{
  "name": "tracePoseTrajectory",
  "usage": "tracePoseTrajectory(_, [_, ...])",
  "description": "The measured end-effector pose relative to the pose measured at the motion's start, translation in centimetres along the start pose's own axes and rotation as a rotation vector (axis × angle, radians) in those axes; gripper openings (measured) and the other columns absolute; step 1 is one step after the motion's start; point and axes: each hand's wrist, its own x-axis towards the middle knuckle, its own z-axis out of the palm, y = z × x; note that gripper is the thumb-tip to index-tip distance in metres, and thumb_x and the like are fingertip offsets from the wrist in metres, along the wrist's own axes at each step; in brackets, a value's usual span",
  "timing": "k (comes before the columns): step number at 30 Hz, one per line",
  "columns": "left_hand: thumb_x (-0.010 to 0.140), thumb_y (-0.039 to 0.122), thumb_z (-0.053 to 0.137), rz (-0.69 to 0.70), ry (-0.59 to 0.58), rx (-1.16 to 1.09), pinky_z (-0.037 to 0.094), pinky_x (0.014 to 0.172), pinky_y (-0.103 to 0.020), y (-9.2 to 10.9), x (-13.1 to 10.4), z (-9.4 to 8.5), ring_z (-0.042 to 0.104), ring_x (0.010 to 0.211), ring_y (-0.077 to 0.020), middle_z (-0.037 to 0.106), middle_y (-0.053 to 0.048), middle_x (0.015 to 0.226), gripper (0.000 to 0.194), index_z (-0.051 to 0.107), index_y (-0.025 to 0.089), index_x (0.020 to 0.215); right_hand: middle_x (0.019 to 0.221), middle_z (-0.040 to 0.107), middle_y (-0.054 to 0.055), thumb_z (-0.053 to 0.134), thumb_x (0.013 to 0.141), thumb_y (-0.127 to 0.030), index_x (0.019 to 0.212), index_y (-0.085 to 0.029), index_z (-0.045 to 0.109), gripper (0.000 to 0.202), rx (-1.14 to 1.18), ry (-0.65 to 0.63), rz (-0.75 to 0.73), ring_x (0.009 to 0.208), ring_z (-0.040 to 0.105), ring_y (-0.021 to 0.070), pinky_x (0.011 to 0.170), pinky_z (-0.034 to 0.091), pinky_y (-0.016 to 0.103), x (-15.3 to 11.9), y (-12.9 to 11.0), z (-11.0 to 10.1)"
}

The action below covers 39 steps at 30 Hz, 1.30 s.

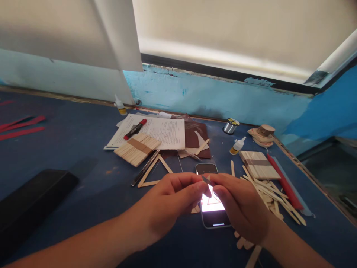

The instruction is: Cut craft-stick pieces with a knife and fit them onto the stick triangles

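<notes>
My left hand (pixel 178 197) and my right hand (pixel 242 201) meet above a phone (pixel 214 219) with a lit screen. A small grey pointed blade (pixel 206 180) sticks out from the pinched fingers of my right hand towards the left fingertips. My left thumb and forefinger are pinched together; what they hold is mostly hidden. A pale wooden tip shows between the hands, too small to tell more. Just beyond my left hand lies a triangle of craft sticks (pixel 147 183). Loose craft sticks (pixel 269 199) are heaped beside my right hand.
A banded bundle of craft sticks (pixel 134 154) rests against papers (pixel 170 134) under a red-and-black marker (pixel 135 129). Further right are a glue bottle (pixel 238 145), a wire spool (pixel 231 126) and another stick bundle (pixel 259 169). A black case (pixel 39 201) lies left.
</notes>
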Motion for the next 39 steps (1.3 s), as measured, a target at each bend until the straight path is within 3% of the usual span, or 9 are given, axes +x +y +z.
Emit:
tracePoseTrajectory(9, [0.097,0.040,0.065,0.085,-0.067,0.075,0.024,0.053,-0.022,0.3,-0.4,-0.2,0.031,0.060,-0.0085,0.046,0.005,0.067,0.027,0.071,0.018,0.081,0.101,0.073,0.000,0.049,0.104,-0.020,0.120,-0.025,0.067,0.025,0.024,-0.003,-0.029,0.087,0.068,0.0124,0.078,0.053,0.025,0.2,-1.1,-0.2])
tracePoseTrajectory(12, [0.097,0.043,0.065,0.054,-0.073,0.051,0.024,0.052,-0.022,0.5,-1.0,0.0,0.031,0.059,-0.0094,0.043,0.005,0.064,0.029,0.073,0.019,0.082,0.109,0.075,0.002,0.051,0.103,-0.022,0.126,-0.024,0.066,0.027,-0.039,0.066,-0.029,0.095,0.071,0.0147,0.084,0.055,0.028,0.3,-0.1,-0.1])
tracePoseTrajectory(14, [0.094,0.044,0.069,0.032,-0.092,0.063,0.026,0.054,-0.022,0.8,-1.7,0.4,0.034,0.060,-0.0096,0.048,0.003,0.064,0.027,0.076,0.020,0.081,0.108,0.077,0.005,0.051,0.104,-0.026,0.123,-0.022,0.070,0.027,-0.081,0.159,0.059,0.096,0.072,0.0178,0.082,0.057,0.031,0.6,1.2,-0.3])
tracePoseTrajectory(16, [0.090,0.041,0.074,0.016,-0.155,0.078,0.033,0.060,-0.022,1.1,-2.4,0.7,0.044,0.067,-0.0098,0.060,0.001,0.074,0.020,0.078,0.022,0.083,0.089,0.076,0.006,0.047,0.106,-0.033,0.115,-0.018,0.074,0.032,-0.074,0.268,0.189,0.079,0.072,0.0179,0.067,0.057,0.030,1.0,2.4,-0.7])
tracePoseTrajectory(19, [0.091,0.044,0.073,0.073,-0.060,0.001,0.035,0.062,-0.019,1.4,-2.5,0.4,0.046,0.068,-0.0087,0.062,0.002,0.076,0.020,0.079,0.026,0.087,0.067,0.064,0.001,0.045,0.106,-0.040,0.120,-0.017,0.073,0.038,0.014,0.347,0.248,0.056,0.060,0.0148,0.048,0.047,0.027,1.1,2.7,-1.2])
tracePoseTrajectory(24, [0.095,0.036,0.070,0.119,-0.006,0.092,0.044,0.077,-0.021,1.5,-1.3,-0.1,0.058,0.082,-0.0104,0.070,0.001,0.087,0.015,0.079,0.024,0.092,0.070,0.068,0.000,0.047,0.106,-0.033,0.123,-0.022,0.072,0.032,0.039,0.222,0.180,0.054,0.060,0.0133,0.050,0.048,0.026,0.1,0.6,-0.9])
tracePoseTrajectory(27, [0.095,0.037,0.069,0.122,0.004,0.154,0.046,0.079,-0.022,1.5,-1.2,0.3,0.060,0.085,-0.0125,0.072,0.000,0.088,0.019,0.080,0.022,0.092,0.097,0.078,0.003,0.048,0.104,-0.026,0.126,-0.026,0.070,0.030,0.002,0.110,0.058,0.080,0.073,0.0165,0.071,0.057,0.029,-0.2,-0.4,-0.7])
tracePoseTrajectory(30, [0.095,0.036,0.069,0.114,0.017,0.167,0.046,0.078,-0.023,1.5,-1.3,0.6,0.060,0.086,-0.0135,0.073,0.000,0.088,0.018,0.080,0.022,0.092,0.115,0.077,0.004,0.051,0.103,-0.022,0.131,-0.026,0.066,0.032,0.014,0.045,-0.021,0.101,0.073,0.0182,0.085,0.057,0.030,-0.2,-0.8,-0.8])
tracePoseTrajectory(39, [0.099,0.035,0.063,0.157,-0.043,0.256,0.048,0.086,-0.024,1.1,-1.2,0.4,0.064,0.096,-0.0155,0.076,0.002,0.099,0.020,0.079,0.031,0.111,0.104,0.076,0.006,0.050,0.103,-0.023,0.134,-0.021,0.065,0.034,0.032,0.017,-0.033,0.093,0.072,0.0184,0.081,0.057,0.031,0.0,-1.0,-0.4])
